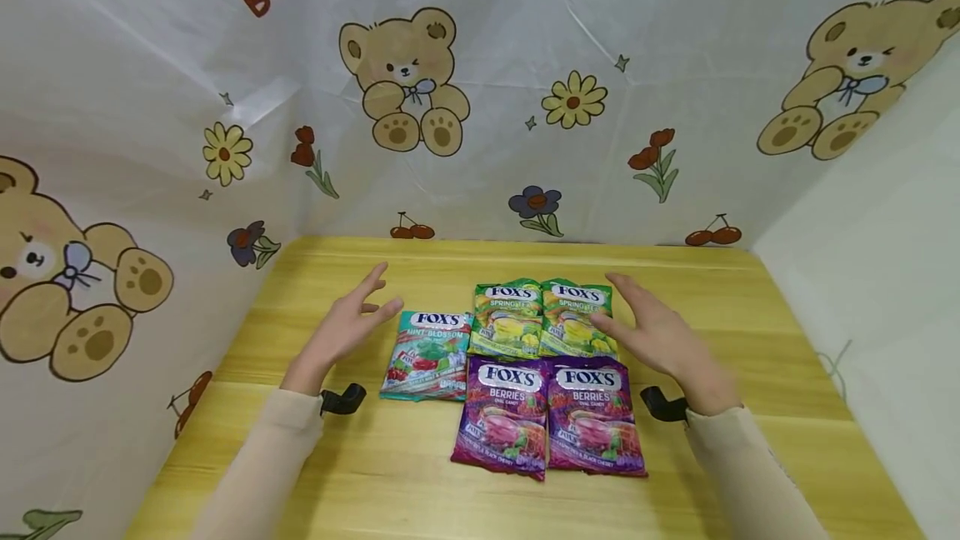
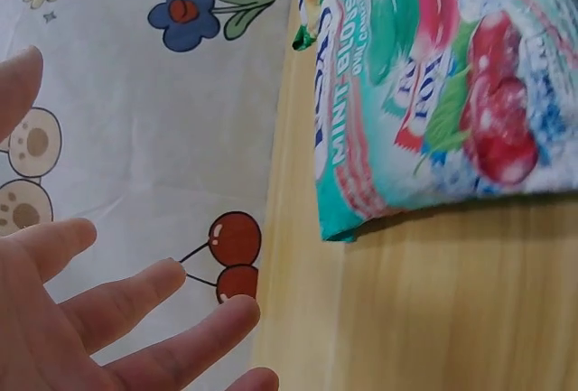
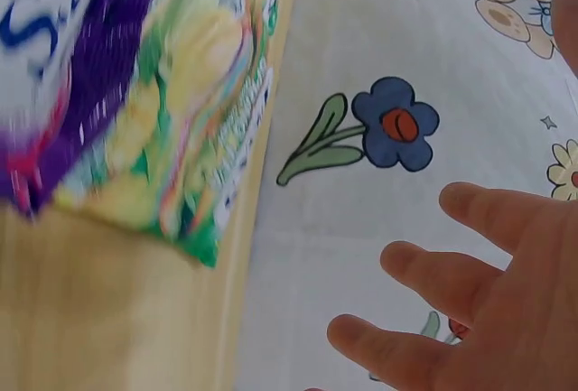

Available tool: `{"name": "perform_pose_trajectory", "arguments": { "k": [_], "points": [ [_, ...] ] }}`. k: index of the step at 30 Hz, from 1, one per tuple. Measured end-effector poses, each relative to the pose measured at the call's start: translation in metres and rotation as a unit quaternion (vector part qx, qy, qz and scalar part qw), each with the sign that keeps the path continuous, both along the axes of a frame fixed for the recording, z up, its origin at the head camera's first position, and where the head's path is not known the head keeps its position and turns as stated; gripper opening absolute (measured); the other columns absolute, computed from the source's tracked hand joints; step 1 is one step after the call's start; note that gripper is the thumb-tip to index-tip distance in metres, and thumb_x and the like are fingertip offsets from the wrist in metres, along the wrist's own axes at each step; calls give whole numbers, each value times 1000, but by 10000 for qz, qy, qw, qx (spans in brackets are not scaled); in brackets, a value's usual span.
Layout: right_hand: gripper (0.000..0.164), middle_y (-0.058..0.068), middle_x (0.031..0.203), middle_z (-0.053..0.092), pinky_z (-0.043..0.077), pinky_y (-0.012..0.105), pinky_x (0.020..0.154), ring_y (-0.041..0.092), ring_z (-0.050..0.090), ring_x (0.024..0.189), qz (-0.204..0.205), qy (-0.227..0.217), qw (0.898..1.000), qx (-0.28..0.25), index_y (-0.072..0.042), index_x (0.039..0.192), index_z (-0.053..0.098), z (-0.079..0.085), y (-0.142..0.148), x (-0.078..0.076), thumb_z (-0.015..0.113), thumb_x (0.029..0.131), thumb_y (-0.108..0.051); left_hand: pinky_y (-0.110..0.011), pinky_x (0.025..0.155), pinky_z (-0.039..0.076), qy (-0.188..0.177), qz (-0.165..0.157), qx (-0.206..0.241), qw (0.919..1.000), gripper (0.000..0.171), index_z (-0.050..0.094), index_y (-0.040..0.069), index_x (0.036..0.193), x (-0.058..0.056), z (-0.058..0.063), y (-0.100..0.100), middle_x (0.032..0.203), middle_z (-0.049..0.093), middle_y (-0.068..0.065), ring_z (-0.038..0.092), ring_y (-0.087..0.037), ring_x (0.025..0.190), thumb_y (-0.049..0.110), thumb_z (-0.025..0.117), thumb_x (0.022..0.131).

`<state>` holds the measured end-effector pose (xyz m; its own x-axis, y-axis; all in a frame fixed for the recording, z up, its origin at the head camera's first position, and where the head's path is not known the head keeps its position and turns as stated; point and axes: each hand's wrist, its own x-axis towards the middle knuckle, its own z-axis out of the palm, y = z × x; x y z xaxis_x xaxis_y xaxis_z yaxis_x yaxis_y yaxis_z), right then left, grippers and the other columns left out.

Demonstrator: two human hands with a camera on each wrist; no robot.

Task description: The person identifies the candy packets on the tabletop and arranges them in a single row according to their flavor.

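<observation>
Five-sided talk aside, several Fox's candy bags lie face up together on the table. A teal mint blossom bag (image 1: 429,357) is at the left. Behind are two green spring tea bags, one left (image 1: 506,325) and one right (image 1: 573,319). Two purple berries bags, left (image 1: 502,419) and right (image 1: 595,419), lie in front. My left hand (image 1: 341,327) is held left of the mint blossom bag, fingers spread, holding nothing. Beside the right spring tea bag is my right hand (image 1: 663,340), its fingers extended and nothing in it; whether the thumb touches the bag I cannot tell.
The wooden table (image 1: 360,473) meets a white cloth (image 1: 480,182) printed with bears and flowers at the back and left. A pale wall (image 1: 885,273) stands on the right. Each wrist carries a small black mount, such as the left mount (image 1: 345,399).
</observation>
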<state>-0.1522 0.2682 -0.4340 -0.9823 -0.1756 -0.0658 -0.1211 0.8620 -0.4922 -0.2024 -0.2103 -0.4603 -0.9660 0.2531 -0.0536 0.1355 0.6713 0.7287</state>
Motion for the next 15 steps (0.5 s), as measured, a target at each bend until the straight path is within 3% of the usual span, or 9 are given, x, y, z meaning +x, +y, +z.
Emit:
{"name": "perform_pose_trajectory", "arguments": {
  "k": [4,10,15],
  "points": [
    [91,22,170,21,27,73,118,53,27,151,-80,-176,9992,-338,-17,167,14,-7,-10,3,47,100,-69,-70,109,44,-122,74,184,9997,81,17,42,164,2,-9,6,164,40,-13,57,-46,133,69,53,97],
    [88,22,165,35,35,73,114,51,38,146,-120,-152,9973,-712,-16,166,23,-16,-28,6,45,100,-70,-62,109,48,-246,199,248,9992,77,45,19,157,6,-18,10,157,50,-13,57,-46,133,68,54,98],
    [84,19,160,44,44,70,109,48,47,141,-182,-149,9939,-1079,-15,164,27,-23,-46,8,46,101,-68,-61,111,47,-362,331,336,9982,74,49,16,154,12,-25,11,157,51,-13,58,-45,132,64,56,99]
  ]
}}
